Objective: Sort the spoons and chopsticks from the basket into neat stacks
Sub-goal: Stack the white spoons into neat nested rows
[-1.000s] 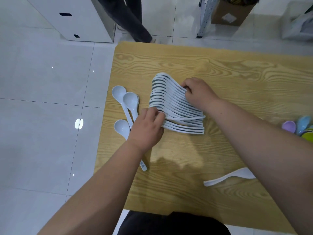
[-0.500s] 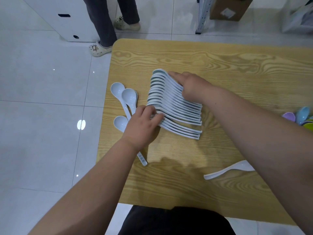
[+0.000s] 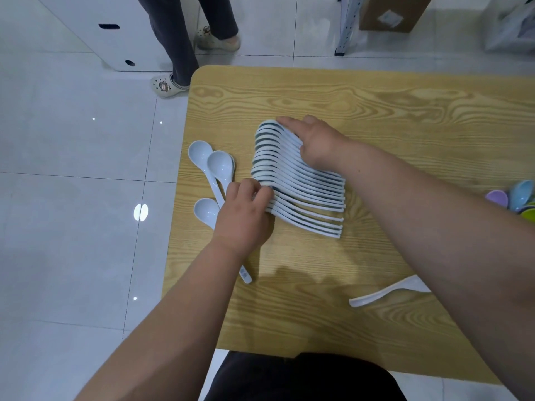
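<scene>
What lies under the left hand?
Handles of three loose spoons run beneath the left hand; one handle tip emerges by the wrist. The handles' middles, and any grip on them, are covered.

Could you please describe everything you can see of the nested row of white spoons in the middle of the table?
The row of white spoons looks like glossy plastic: over a dozen matching soup spoons nested on edge, bowls to the left, handles pointing right. It lies on the wooden table. The right hand presses flat on its far end; the left hand curls its fingers round the near bowls.
</scene>
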Available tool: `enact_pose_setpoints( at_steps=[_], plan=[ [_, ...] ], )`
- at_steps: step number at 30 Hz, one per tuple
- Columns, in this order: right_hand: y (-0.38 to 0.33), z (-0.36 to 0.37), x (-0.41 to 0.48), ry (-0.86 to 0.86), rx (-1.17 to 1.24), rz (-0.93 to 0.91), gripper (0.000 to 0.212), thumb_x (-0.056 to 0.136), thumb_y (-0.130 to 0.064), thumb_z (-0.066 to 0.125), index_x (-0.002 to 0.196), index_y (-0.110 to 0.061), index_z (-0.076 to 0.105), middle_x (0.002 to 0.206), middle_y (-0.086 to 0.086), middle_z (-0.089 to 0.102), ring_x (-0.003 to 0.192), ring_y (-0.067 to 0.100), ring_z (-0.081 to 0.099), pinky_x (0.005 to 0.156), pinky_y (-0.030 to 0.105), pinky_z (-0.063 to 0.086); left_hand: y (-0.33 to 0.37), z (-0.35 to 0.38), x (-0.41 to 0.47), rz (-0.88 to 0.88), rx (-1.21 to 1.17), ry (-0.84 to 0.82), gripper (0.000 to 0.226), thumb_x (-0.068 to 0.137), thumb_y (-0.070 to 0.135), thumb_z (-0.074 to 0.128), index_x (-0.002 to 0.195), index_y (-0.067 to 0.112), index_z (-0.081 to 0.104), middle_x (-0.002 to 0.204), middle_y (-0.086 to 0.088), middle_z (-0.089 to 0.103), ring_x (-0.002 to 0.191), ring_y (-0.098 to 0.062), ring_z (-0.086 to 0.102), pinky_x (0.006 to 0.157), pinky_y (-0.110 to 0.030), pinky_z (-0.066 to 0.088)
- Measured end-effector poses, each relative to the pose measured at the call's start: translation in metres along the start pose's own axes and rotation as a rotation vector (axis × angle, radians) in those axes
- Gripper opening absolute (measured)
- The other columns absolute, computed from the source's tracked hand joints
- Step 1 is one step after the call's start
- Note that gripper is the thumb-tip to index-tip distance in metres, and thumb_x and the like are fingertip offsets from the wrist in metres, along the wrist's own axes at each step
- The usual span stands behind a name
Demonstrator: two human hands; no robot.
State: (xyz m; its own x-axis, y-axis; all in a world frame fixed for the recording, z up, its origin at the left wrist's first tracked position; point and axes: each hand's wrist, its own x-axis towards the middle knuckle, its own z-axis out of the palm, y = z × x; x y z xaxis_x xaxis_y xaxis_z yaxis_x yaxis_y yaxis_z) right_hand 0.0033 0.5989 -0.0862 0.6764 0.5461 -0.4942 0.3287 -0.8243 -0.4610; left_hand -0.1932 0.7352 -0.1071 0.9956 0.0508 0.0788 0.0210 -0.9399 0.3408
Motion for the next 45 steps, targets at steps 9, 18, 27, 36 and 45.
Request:
enact_pose_setpoints(
  at_steps=[9, 18, 27, 36, 45],
  plan=[
    [-0.010, 0.030, 0.002, 0.146, 0.277, -0.036, 0.062, 0.088, -0.051, 0.068, 0.135, -0.022, 0.041, 0.139, -0.003, 0.047, 0.128, 0.019, 0.041, 0.109, 0.035, 0.035, 0.003, 0.011, 0.010, 0.232, 0.110, 0.122, 0.024, 0.066, 0.013, 0.056, 0.090, 0.010, 0.051, 0.079, -0.010, 0.049, 0.073, -0.027, 0.041, 0.067, -0.039, 0.038],
    [-0.005, 0.034, 0.001, 0.124, 0.207, -0.094, 0.056, 0.101, -0.045, 0.050, 0.154, -0.042, 0.031, 0.146, 0.006, 0.041, 0.137, 0.028, 0.034, 0.118, 0.040, 0.025, -0.001, 0.027, 0.012, 0.473, 0.123, -0.087, 0.037, 0.077, 0.006, 0.065, 0.113, 0.016, 0.063, 0.128, -0.011, 0.061, 0.134, -0.040, 0.045, 0.111, -0.068, 0.022],
    [0.003, 0.028, 0.007, 0.067, 0.288, -0.139, 0.046, 0.103, -0.031, 0.047, 0.148, -0.038, 0.043, 0.153, -0.001, 0.042, 0.142, 0.023, 0.035, 0.120, 0.040, 0.025, 0.000, 0.025, 0.005, 0.427, 0.145, -0.154, 0.040, 0.088, 0.036, 0.065, 0.123, 0.019, 0.061, 0.141, -0.007, 0.055, 0.146, -0.041, 0.030, 0.107, -0.075, 0.020],
    [-0.003, 0.018, 0.008, 0.095, 0.325, -0.153, 0.027, 0.101, -0.031, 0.052, 0.127, -0.024, 0.057, 0.125, -0.007, 0.061, 0.118, 0.016, 0.053, 0.103, 0.032, 0.040, 0.000, 0.030, 0.005, 0.188, -0.049, -0.048, 0.077, 0.087, 0.047, 0.073, 0.143, 0.001, 0.048, 0.156, -0.031, 0.025, 0.148, -0.050, 0.012, 0.119, -0.060, 0.018],
    [0.016, 0.012, 0.001, 0.071, 0.200, -0.163, 0.050, 0.100, -0.024, 0.054, 0.149, -0.025, 0.044, 0.149, -0.002, 0.049, 0.137, 0.017, 0.043, 0.113, 0.028, 0.031, 0.007, 0.035, 0.007, 0.132, 0.008, -0.063, 0.091, 0.086, 0.047, 0.073, 0.151, -0.003, 0.033, 0.160, -0.030, 0.014, 0.150, -0.044, 0.008, 0.121, -0.055, 0.017]
  ],
)
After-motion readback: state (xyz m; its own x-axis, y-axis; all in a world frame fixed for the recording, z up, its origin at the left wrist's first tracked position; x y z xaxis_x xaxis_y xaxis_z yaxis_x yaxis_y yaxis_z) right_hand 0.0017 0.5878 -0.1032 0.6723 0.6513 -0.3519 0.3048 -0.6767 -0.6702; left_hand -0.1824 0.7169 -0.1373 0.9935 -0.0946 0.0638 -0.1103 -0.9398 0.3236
